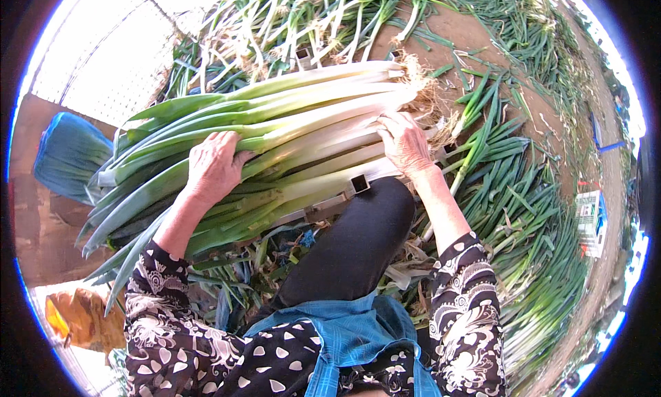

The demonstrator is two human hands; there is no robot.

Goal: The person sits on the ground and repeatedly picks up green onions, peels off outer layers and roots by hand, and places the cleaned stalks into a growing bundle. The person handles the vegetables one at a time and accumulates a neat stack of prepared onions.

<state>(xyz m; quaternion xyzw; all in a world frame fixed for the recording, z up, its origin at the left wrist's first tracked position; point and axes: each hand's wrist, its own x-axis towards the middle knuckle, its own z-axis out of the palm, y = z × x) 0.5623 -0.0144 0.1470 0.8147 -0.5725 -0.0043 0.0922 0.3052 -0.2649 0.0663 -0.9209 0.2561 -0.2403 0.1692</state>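
Observation:
A thick row of long green onions (310,121) lies across a metal frame (330,206) in front of me. Their white root ends point right and the green leaves fan out to the left. My left hand (214,162) closes around a stalk where the white turns green, thumb on the near side. Near the roots (421,92), my right hand (405,141) grips the white end of a stalk, its fingertips curled over it. Palms and undersides of both hands are hidden. The square open end of one frame tube (360,183) shows beside my knee (392,201).
Loose onions with roots (330,15) are heaped beyond the frame. Another large pile (521,206) spreads on the right over brown soil (439,28). At left are a blue wrapped bundle (72,157), a brown sheet (67,237) and an orange-brown bag (82,317).

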